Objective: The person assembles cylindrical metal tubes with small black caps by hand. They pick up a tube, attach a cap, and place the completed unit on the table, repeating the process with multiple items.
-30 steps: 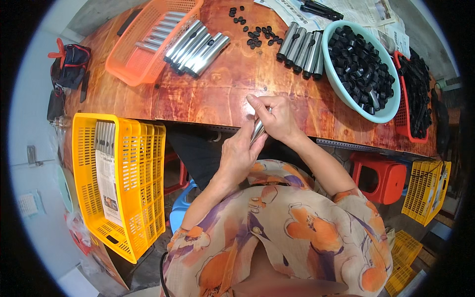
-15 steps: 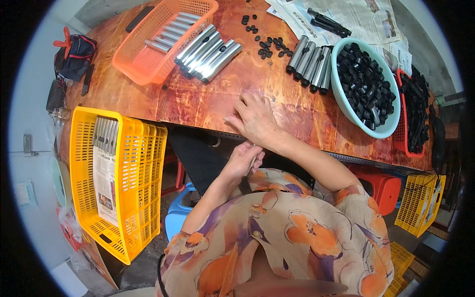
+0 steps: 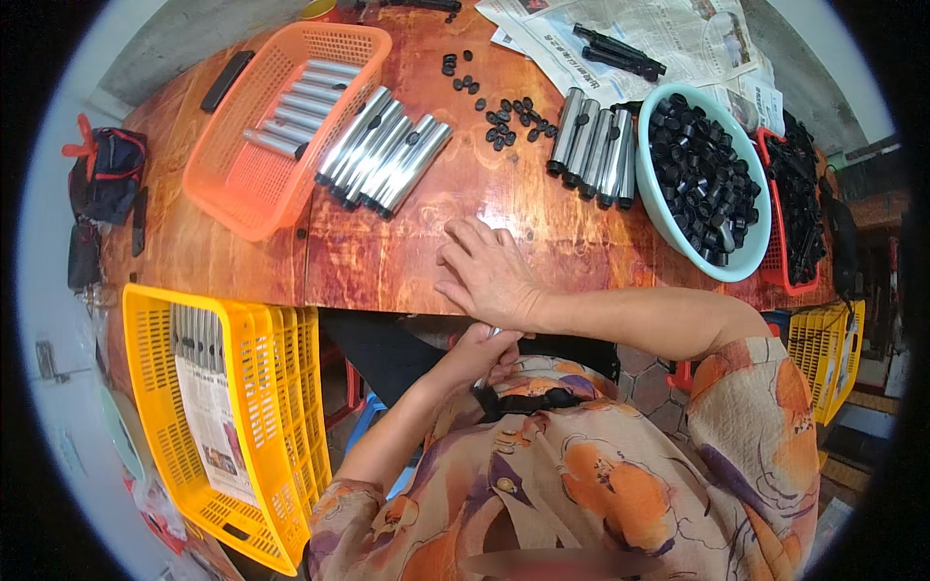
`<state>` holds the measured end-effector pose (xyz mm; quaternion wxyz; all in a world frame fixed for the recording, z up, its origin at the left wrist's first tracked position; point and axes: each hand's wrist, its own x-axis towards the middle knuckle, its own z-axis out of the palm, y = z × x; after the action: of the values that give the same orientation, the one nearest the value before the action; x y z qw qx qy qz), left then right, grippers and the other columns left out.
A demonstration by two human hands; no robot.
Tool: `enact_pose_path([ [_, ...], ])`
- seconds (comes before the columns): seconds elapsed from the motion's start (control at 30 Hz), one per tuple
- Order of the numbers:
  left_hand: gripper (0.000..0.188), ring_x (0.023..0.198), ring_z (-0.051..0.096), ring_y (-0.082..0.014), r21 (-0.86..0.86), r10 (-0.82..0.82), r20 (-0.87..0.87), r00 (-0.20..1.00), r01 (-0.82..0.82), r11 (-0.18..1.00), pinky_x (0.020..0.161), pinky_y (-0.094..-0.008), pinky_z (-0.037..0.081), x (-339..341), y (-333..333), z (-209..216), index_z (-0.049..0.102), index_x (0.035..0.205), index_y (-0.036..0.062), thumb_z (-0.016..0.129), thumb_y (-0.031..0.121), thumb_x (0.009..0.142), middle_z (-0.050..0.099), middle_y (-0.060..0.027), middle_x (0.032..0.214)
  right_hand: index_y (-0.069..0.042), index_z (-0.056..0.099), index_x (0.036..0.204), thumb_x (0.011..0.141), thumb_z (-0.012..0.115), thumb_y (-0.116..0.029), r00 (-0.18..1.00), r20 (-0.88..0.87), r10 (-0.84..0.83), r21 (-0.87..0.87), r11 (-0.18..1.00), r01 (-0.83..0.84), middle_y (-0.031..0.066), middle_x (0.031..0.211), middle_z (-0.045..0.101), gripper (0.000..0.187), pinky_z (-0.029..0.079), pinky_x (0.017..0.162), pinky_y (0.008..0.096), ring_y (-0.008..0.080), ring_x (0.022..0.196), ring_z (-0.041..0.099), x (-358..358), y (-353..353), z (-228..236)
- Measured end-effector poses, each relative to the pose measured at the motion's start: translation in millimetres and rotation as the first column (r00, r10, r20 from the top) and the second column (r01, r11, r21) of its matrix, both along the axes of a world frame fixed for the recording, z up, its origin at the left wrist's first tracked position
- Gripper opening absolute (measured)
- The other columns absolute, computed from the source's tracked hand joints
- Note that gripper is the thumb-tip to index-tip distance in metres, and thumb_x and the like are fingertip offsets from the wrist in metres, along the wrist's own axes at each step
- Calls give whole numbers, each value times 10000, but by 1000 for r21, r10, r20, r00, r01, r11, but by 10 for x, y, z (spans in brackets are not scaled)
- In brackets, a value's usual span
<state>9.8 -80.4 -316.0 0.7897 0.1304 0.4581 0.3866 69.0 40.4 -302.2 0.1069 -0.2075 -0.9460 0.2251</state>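
My left hand (image 3: 480, 354) is closed around a slim silver tube (image 3: 495, 331), low in front of my lap at the table's near edge. Only bits of the tube show; the fingers and my right wrist hide the rest. Just above it, my right hand (image 3: 492, 278) lies over the table edge, palm down, fingers apart and slightly bent, with nothing seen in it. Beyond the hands, shiny metal tubes with black ends (image 3: 386, 155) lie side by side. A second row of such tubes (image 3: 593, 147) lies to the right, with small black oval pieces (image 3: 504, 121) scattered between.
An orange basket (image 3: 215, 190) with silver tubes stands at the back left. On the right are a pale blue basin (image 3: 651, 209) of black caps and a red basket (image 3: 773, 259) of black parts. Newspaper (image 3: 542, 27) covers the back. Yellow crates (image 3: 254, 387) stand at left.
The whole view has shifted, so the table and its things sit lower in the picture. My right hand remains at the table edge with fingers spread, and my left keeps its hold below.
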Motion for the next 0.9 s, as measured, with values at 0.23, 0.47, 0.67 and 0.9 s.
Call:
enact_pose_path([
  [0.23,213,479,399,-78,6,-89,-78,993,90,996,448,-225,357,-95,33,-24,560,1015,-14,521,188,957,430,2,594,-90,545,1051,851,605,-297,999,18,-33,16,999,33,157,1322,426,294,337,936,462,346,1274,357,-18,-7,-40],
  [0.47,229,475,397,-67,80,161,-244,956,-146,986,440,-219,351,241,-41,-18,527,821,27,554,214,950,425,20,568,-68,544,1069,860,594,-299,999,-28,35,-17,999,-35,156,1337,422,316,345,926,471,340,1277,360,-20,4,-76],
  [0.67,329,392,340,-73,-16,74,89,993,-73,997,372,-230,269,-16,-73,-51,467,710,85,533,295,955,367,30,518,-63,542,1083,863,592,-317,999,-47,3,45,999,-1,169,1339,419,340,329,945,474,343,1258,383,-150,-41,-137],
  [0.9,215,417,429,-94,168,122,-578,807,-29,985,377,-241,323,218,-58,-153,540,806,27,538,207,924,455,4,553,-50,514,1125,865,573,-315,981,-169,-94,54,993,105,193,1281,438,376,314,951,481,364,1237,377,67,-46,-154],
])
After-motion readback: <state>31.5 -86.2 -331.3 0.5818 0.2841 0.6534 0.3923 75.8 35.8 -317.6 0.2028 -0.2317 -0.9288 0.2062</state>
